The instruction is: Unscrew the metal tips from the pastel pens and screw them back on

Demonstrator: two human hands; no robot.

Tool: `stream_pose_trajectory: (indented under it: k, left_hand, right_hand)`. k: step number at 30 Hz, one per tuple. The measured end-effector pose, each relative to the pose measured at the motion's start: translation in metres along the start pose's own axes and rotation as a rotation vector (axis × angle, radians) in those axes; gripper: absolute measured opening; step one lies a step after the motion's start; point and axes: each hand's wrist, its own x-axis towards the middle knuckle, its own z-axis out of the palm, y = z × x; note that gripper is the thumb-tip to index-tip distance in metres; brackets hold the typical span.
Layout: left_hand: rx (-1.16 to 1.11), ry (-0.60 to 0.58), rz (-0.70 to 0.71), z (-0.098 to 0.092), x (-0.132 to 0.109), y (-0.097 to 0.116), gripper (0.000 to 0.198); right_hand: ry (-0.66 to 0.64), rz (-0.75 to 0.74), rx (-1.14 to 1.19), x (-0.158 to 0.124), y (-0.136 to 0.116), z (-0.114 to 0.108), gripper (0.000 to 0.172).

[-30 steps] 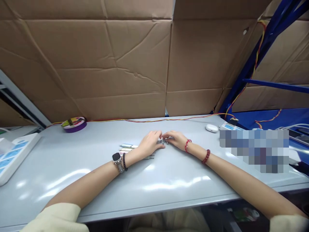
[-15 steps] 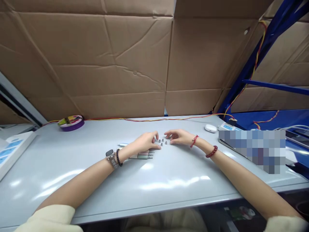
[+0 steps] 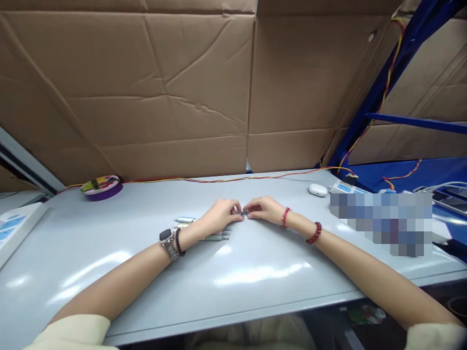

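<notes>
Several small grey cone-shaped pen tips (image 3: 244, 213) sit bunched together on the table between my two hands. My left hand (image 3: 228, 214) presses against them from the left with curled fingers and thumb. From the right, the fingertips of my right hand (image 3: 260, 210) close on the same cluster. Fingers partly cover the pen tips, so single ones are hard to make out. Several pastel pen barrels (image 3: 215, 236) lie side by side under my left hand and wrist, which hide their middles.
A round purple-sided tin (image 3: 104, 192) stands at the back left. A white earbud case (image 3: 317, 190) lies at the back right, near a power strip (image 3: 345, 188) and a blurred-out patch. Red and yellow wires run along the table's back edge, below cardboard (image 3: 175, 121).
My hands have come together, and the pen tips that stood spread apart are now squeezed into a tight cluster between my fingers. The view has shifted slightly.
</notes>
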Motion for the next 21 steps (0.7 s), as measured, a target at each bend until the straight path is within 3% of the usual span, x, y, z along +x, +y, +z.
stream_pose_trajectory:
  k: [16,21]
  left_hand:
    - [0.022,-0.006,0.011,0.002,0.001,0.002,0.024]
    - [0.103,-0.058,-0.025,-0.029,-0.005,0.007,0.024]
  right_hand:
    - [-0.063,0.066,0.042,-0.001,-0.007,-0.002,0.024]
    - [-0.093,0.084,0.029,-0.002,-0.004,-0.007,0.035]
